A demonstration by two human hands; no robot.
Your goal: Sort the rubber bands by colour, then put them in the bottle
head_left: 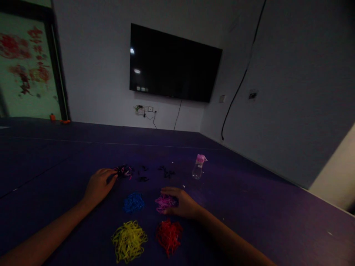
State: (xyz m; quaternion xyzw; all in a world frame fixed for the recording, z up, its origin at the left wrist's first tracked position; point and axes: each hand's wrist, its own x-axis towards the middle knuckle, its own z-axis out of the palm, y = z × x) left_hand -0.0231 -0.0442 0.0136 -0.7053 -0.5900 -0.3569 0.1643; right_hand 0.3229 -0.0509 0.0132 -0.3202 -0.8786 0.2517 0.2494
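Observation:
My left hand (100, 184) reaches to a small mixed pile of black and pink rubber bands (124, 171). Its thumb and fingertips come close together at the pile's left edge, and what lies between them is too dark to make out. Curved around the right side of a pink rubber band pile (164, 203) is my right hand (184, 204), thumb and fingers spread apart. Left of that pile lies a heap of blue rubber bands (134, 202). Nearer to me are yellow rubber bands (129, 241) and red rubber bands (169, 236).
Small black bands (166, 172) lie scattered beyond the piles. A clear bottle with a pink cap (197, 170) stands at the right on the dark purple surface (244, 207). A black television (174, 64) hangs on the far wall; a black cable (235, 94) runs down the right wall.

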